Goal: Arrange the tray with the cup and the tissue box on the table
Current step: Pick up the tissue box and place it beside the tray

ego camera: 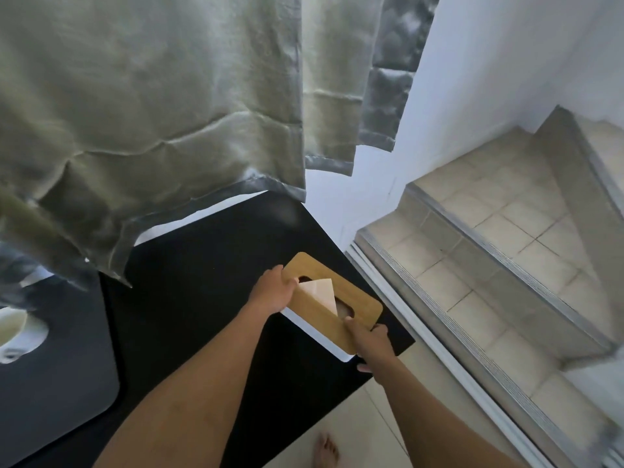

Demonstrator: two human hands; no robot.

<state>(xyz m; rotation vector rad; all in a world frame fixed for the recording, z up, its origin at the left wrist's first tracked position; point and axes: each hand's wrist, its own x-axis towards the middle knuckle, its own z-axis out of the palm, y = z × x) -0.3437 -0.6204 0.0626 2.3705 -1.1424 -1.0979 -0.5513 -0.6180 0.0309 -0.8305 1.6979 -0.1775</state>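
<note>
Both hands are on the tissue box (332, 300) right now. It's a white box with a wooden lid, and a tissue (320, 290) pokes up out of the slot in the lid. The box sits near the right-hand corner of the black desk (202, 298), angled so it runs diagonally toward that corner.

The left hand (273, 293) is wrapped over the far end of the box, fingers curled over the lid edge, so that grip is grasping the box. The right hand (371, 342) has the near end, thumb on top of the lid and fingers down the side, also clamped on the box. Can't tell if the box is lifted or resting on the desk.

A pale green curtain (152, 113) hangs over the back of the desk and covers a good chunk of it. To the left there's a dark grey surface (50, 366) with something white at its edge, too blurry to make out. Tiled stairs (489, 248) rise on the right, and a bare foot (326, 450) shows on the floor tiles below.
</note>
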